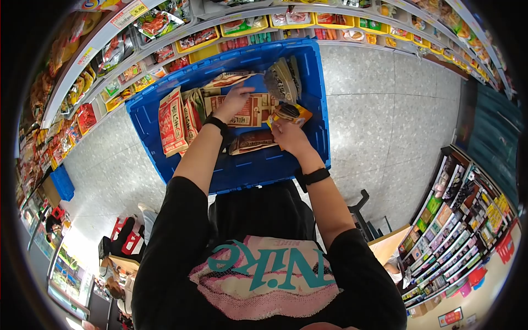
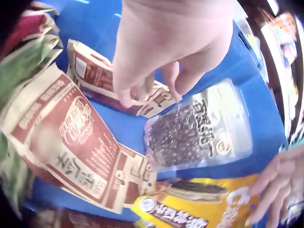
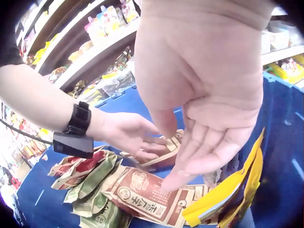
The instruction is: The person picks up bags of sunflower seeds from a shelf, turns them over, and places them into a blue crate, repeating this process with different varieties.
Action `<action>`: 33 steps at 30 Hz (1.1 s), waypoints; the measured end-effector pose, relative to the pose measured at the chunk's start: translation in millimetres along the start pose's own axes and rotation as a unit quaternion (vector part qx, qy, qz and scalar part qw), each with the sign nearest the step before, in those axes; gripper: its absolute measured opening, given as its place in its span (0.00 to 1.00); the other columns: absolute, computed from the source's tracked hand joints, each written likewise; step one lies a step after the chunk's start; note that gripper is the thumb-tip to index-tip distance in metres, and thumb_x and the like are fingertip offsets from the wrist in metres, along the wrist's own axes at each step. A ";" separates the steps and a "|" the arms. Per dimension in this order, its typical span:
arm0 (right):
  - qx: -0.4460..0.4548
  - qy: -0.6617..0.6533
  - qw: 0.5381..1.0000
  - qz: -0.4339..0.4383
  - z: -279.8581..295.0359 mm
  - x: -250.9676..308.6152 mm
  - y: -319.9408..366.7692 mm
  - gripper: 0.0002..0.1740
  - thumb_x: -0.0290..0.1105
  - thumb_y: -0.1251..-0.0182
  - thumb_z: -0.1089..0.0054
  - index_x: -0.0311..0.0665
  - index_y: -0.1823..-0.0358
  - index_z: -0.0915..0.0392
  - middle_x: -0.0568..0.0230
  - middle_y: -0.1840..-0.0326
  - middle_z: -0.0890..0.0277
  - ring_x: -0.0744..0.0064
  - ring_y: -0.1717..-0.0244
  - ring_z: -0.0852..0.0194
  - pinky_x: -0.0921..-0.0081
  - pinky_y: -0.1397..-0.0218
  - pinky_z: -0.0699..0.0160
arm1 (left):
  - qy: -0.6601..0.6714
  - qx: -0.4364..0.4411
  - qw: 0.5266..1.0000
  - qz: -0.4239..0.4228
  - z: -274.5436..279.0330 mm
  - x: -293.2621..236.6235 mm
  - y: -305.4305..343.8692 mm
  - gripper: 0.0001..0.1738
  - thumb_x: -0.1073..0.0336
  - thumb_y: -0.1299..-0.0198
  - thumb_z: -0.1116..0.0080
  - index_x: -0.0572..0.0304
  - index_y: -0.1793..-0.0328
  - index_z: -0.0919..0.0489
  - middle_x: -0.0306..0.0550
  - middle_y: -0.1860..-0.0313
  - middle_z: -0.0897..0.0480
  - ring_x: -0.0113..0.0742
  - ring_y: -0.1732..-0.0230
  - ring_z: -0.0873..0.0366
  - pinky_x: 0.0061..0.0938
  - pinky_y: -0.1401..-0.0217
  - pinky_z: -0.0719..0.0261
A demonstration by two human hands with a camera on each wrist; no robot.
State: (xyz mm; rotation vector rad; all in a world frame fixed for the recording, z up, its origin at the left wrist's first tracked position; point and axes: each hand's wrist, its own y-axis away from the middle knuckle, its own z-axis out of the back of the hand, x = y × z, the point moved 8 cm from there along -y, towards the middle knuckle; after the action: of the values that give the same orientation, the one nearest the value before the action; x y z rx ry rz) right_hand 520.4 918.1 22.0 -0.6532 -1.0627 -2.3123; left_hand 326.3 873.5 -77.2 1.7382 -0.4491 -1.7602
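Observation:
In the head view my left hand (image 1: 235, 103) is over the middle of a blue crate (image 1: 192, 175), its fingers pointing right. The left wrist view has its fingertips right at the edge of a brown-and-cream snack bag (image 2: 90, 78). My right hand (image 1: 291, 137) is at the crate's right side, by a yellow snack bag (image 2: 228, 202). Its fingers (image 3: 209, 147) are extended, loosely together, in the right wrist view. Between the hands lies a clear pouch (image 2: 204, 130) of small dark pieces. A larger brown-and-cream bag (image 2: 71, 137) lies flat nearby.
Red-and-cream bags (image 1: 172, 121) and green bags (image 3: 97, 187) lean at the crate's left end. A dark brown bag (image 1: 254, 141) lies near the front wall. Stocked shelves (image 1: 242, 25) curve around behind the crate, which stands over a speckled tile floor (image 1: 379, 104).

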 end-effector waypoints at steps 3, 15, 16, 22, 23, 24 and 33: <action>0.043 -0.058 0.997 0.015 -13.4 9.2 -4.5 0.17 0.41 0.32 0.52 0.33 0.58 0.24 0.39 0.60 0.21 0.39 0.55 0.22 0.51 0.49 0.24 | -0.280 -0.020 0.959 0.034 6.6 43.2 3.2 0.22 0.68 0.35 0.49 0.50 0.34 0.26 0.47 0.25 0.38 0.51 0.24 0.46 0.44 0.23 0.45; 0.142 0.060 0.985 -0.080 -46.8 -10.6 -1.9 0.25 0.45 0.29 0.55 0.33 0.41 0.29 0.44 0.38 0.30 0.45 0.39 0.29 0.54 0.37 0.28 | -0.694 0.027 0.700 0.169 19.0 38.9 45.8 0.58 0.65 0.45 0.32 0.39 0.18 0.62 0.52 0.18 0.63 0.56 0.19 0.63 0.49 0.21 0.57; 0.148 0.101 0.979 -0.093 -44.9 -11.5 0.2 0.25 0.45 0.29 0.55 0.33 0.40 0.29 0.45 0.37 0.30 0.45 0.39 0.29 0.54 0.36 0.29 | -0.703 0.024 0.693 0.161 20.7 40.6 44.4 0.58 0.65 0.46 0.32 0.39 0.18 0.62 0.52 0.18 0.64 0.56 0.19 0.63 0.50 0.21 0.57; 0.143 0.245 0.958 -0.038 -44.5 -19.7 4.8 0.26 0.46 0.28 0.55 0.33 0.41 0.28 0.48 0.40 0.28 0.46 0.38 0.30 0.53 0.35 0.31 | -0.668 0.033 0.724 0.166 23.3 36.7 41.4 0.51 0.68 0.43 0.36 0.45 0.19 0.57 0.57 0.21 0.55 0.59 0.24 0.49 0.47 0.34 0.32; 0.171 0.233 0.956 -0.055 -45.0 -19.9 5.9 0.25 0.46 0.29 0.55 0.34 0.41 0.28 0.48 0.40 0.27 0.46 0.37 0.30 0.53 0.35 0.31 | -0.616 0.004 0.772 0.158 27.3 32.8 39.9 0.44 0.69 0.42 0.37 0.50 0.21 0.46 0.62 0.23 0.44 0.60 0.28 0.38 0.45 0.41 0.23; 0.170 0.231 0.957 -0.052 -44.1 -17.8 5.4 0.25 0.46 0.29 0.55 0.34 0.41 0.28 0.48 0.40 0.27 0.46 0.37 0.30 0.53 0.35 0.31 | -0.618 0.002 0.770 0.159 34.9 29.3 33.5 0.44 0.69 0.42 0.37 0.50 0.21 0.46 0.62 0.23 0.44 0.60 0.28 0.38 0.45 0.41 0.23; 0.133 0.170 0.975 -0.057 -37.4 -12.3 -1.4 0.23 0.46 0.29 0.56 0.36 0.45 0.26 0.50 0.45 0.24 0.49 0.45 0.22 0.56 0.42 0.24 | -0.477 -0.171 0.861 0.034 108.8 9.2 15.7 0.11 0.68 0.40 0.43 0.56 0.53 0.16 0.59 0.60 0.17 0.57 0.56 0.19 0.45 0.57 0.20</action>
State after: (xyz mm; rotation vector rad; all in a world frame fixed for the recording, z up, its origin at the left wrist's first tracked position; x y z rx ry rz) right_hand 521.0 892.5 -7.9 -0.0904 -1.2354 -2.2142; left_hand 223.0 836.3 -65.9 0.4999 -0.5298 -2.3813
